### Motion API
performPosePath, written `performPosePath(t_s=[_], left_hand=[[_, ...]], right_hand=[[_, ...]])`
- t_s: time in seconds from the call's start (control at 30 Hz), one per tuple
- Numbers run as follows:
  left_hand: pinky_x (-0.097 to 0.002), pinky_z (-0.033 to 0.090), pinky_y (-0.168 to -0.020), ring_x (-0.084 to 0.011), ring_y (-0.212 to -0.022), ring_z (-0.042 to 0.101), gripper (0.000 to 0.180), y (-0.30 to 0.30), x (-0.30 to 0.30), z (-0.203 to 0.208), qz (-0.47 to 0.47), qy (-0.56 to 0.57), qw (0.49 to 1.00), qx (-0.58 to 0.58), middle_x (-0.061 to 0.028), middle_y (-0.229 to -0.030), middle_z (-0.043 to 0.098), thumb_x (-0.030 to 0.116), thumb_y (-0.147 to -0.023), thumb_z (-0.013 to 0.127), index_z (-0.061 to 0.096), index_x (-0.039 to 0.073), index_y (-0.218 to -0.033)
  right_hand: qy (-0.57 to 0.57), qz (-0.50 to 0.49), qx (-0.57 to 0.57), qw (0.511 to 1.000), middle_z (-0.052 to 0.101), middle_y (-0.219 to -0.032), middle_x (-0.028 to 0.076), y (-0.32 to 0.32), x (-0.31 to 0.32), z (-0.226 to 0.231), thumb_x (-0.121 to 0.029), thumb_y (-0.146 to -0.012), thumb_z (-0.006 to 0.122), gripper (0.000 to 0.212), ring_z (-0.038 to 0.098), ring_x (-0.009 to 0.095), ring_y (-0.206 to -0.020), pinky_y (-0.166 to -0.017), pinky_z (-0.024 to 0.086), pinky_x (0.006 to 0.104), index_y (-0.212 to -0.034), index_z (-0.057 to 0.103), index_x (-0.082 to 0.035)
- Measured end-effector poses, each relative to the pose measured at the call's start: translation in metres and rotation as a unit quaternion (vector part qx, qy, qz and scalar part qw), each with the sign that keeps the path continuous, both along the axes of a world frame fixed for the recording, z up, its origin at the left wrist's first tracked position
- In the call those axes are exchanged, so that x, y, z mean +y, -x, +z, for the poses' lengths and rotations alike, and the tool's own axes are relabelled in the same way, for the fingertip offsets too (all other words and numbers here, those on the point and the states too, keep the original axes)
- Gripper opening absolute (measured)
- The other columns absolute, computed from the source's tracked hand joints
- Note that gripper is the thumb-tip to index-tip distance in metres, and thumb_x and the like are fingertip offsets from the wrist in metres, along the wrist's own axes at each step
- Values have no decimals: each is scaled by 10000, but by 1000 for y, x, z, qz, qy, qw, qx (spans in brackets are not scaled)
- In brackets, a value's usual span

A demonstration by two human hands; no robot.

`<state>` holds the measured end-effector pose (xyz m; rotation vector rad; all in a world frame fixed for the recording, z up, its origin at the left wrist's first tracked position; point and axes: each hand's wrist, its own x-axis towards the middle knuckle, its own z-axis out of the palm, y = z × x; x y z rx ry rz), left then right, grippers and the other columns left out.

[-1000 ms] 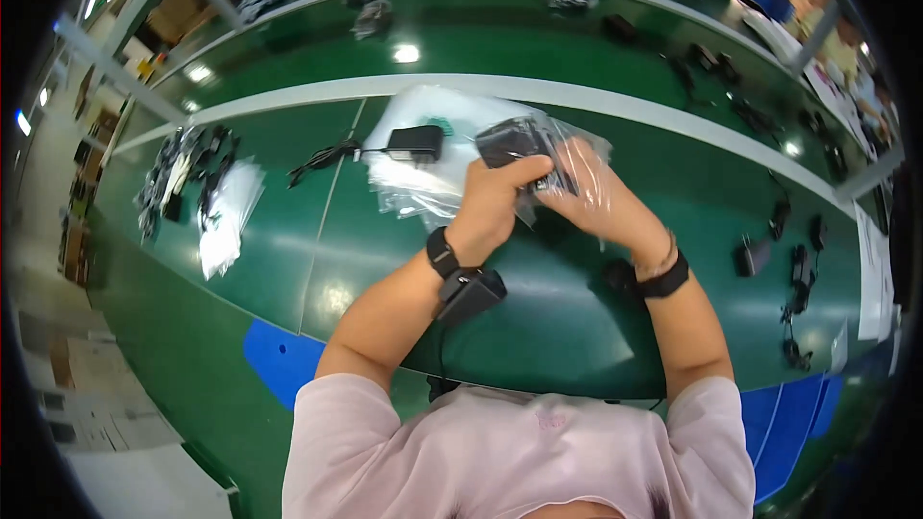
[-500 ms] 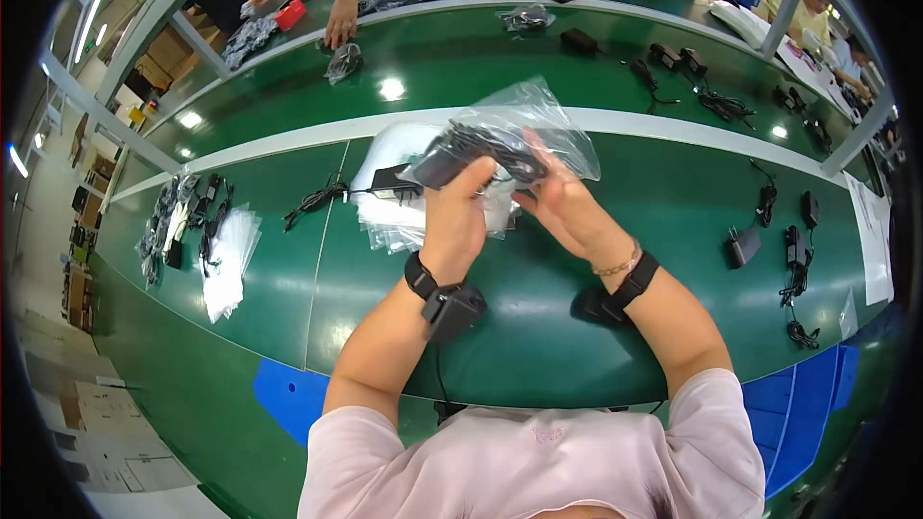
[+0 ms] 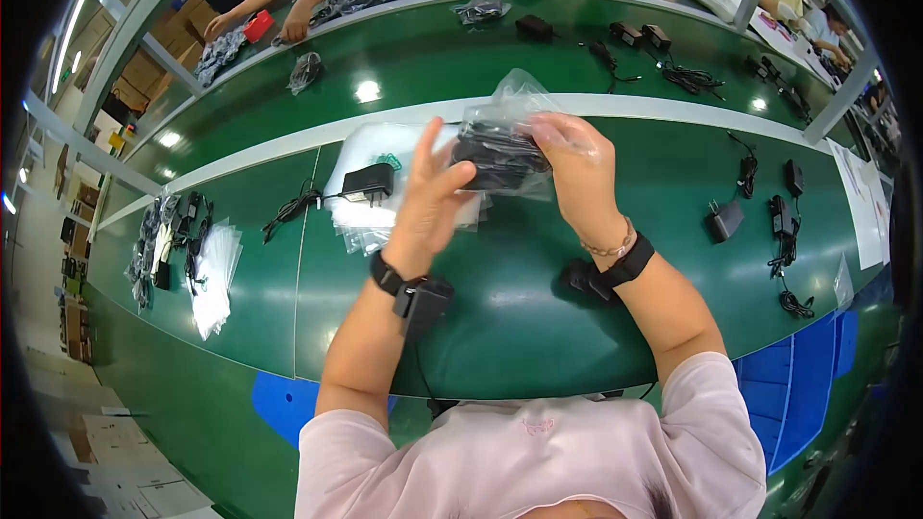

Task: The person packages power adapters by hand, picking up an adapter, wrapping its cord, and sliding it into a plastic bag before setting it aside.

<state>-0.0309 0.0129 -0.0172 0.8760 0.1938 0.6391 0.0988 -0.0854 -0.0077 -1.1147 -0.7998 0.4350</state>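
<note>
In front of me, above the bench, is a clear plastic bag (image 3: pixel 524 91) holding a black power adapter with a coiled cable (image 3: pixel 495 149). My right hand (image 3: pixel 585 168) is closed on the bag's right side, its fingers and thumb pinching the film. My left hand (image 3: pixel 431 194) is at the bag's left side with its fingers apart; its thumb points toward the bag, and I cannot tell whether it touches. Behind the left hand lies a stack of clear bags (image 3: pixel 351 159), with another black adapter (image 3: pixel 368 182) on top, its cable trailing left.
Loose adapters with cables (image 3: pixel 782 221) lie at the right of the green bench (image 3: pixel 519 308). At the left are bundled cables (image 3: pixel 178 240) and flat bags (image 3: pixel 219 279). On the belt beyond are a bagged item (image 3: pixel 305 72) and several adapters; a co-worker's hand (image 3: pixel 295 24) is near.
My left hand has loosened from the bag and spread its fingers. The right hand has turned and now pinches the bag. The bag hangs more upright; the whole view has shifted slightly.
</note>
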Motion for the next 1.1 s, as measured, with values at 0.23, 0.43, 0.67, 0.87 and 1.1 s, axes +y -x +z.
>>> performPosePath(t_s=[0.23,0.43,0.67,0.87,1.1], left_hand=[[-280,461,-784,-170,-923,560,293,-5,12,-6,40,-141,979,144,-71,-1002,605,26,-727,679,588,-2,-1004],[-243,441,-697,-125,-774,560,76,-10,3,-15,126,-259,948,136,-56,-875,605,23,-724,674,619,-13,-763],[-267,433,-716,-175,-815,547,99,-6,4,-15,235,-234,934,134,-74,-851,612,44,-722,670,597,-5,-675],[-288,418,-767,-211,-916,515,92,0,-5,-5,337,-548,759,103,-112,-917,634,62,-734,661,611,-2,-691],[-250,406,-741,-143,-922,496,89,-4,7,-14,290,-337,893,67,-106,-922,630,81,-774,635,616,17,-834]], right_hand=[[-3,82,52,995,640,-932,113,6,0,1,-65,-843,571,157,593,153,-826,-751,472,264,-957,593,41],[25,75,63,995,630,-971,143,-33,-4,8,-93,-843,581,199,595,197,-904,-811,466,305,-997,573,32],[-51,162,99,981,585,-1086,126,-29,1,5,-217,-893,526,351,570,231,-983,-914,415,340,-1176,513,-9],[95,252,93,959,575,-1106,90,-15,6,-9,-229,-917,483,371,575,196,-970,-887,437,318,-1219,494,-14],[83,236,298,921,574,-1109,71,-10,9,-10,-170,-911,485,336,572,137,-938,-829,463,287,-1204,507,-6]])
